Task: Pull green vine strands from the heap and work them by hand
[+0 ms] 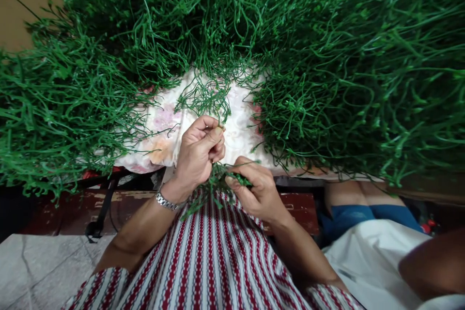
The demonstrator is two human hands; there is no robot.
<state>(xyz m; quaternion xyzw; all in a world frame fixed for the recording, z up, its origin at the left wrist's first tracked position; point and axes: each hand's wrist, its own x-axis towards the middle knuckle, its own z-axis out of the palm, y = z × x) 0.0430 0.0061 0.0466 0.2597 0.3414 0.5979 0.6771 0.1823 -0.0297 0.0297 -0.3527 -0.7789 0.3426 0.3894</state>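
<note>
Between the thumb and fingers of my left hand (201, 147) is the end of a thin, branching green sprig (209, 99), its strands spread forward over the cloth. My right hand (257, 186), lower and slightly to the right, is closed on a small bunch of green sprigs (218, 181). Part of that bunch hangs down over my striped clothing, below the left hand. The exact spot where the right fingers grip is partly hidden. Both hands are close together at the near edge of a flowered white cloth (165, 121).
Large heaps of similar green sprigs lie at the left (65, 101), along the back (203, 9) and at the right (363, 82). A person in blue shorts and a white garment (378, 247) sits close on my right. A dark red wooden surface (138, 208) shows below the table edge.
</note>
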